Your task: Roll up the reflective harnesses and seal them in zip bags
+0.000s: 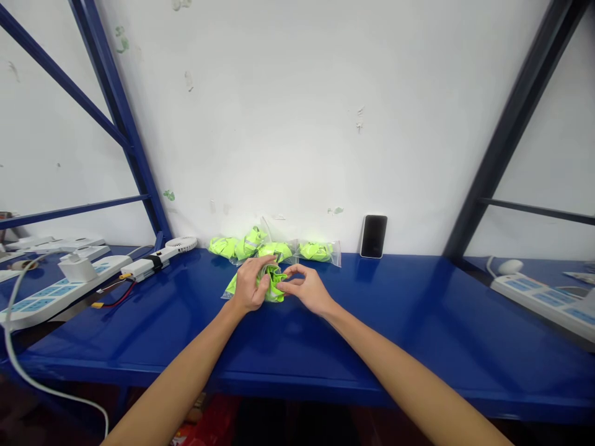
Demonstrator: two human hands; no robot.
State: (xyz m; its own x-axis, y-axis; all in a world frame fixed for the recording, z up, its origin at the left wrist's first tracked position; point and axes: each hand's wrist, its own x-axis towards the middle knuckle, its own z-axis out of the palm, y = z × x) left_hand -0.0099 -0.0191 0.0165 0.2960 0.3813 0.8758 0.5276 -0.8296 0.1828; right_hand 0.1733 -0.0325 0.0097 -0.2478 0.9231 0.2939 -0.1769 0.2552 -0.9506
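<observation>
A crumpled neon yellow-green reflective vest lies partly inside a clear plastic bag on the blue table, in front of me. My left hand is closed around its left side, thumb and fingers pressing the bag and fabric. On the right side, my right hand pinches at the vest's edge or the bag's mouth with thumb and index finger; which of the two is hard to make out. Just behind my hands, several similar bagged vests sit in a row along the wall.
A black-and-white phone-like device leans against the wall. Left on the blue table are a small white fan, a battery pack with wires and a power strip. Another power strip lies right. Blue frame posts rise.
</observation>
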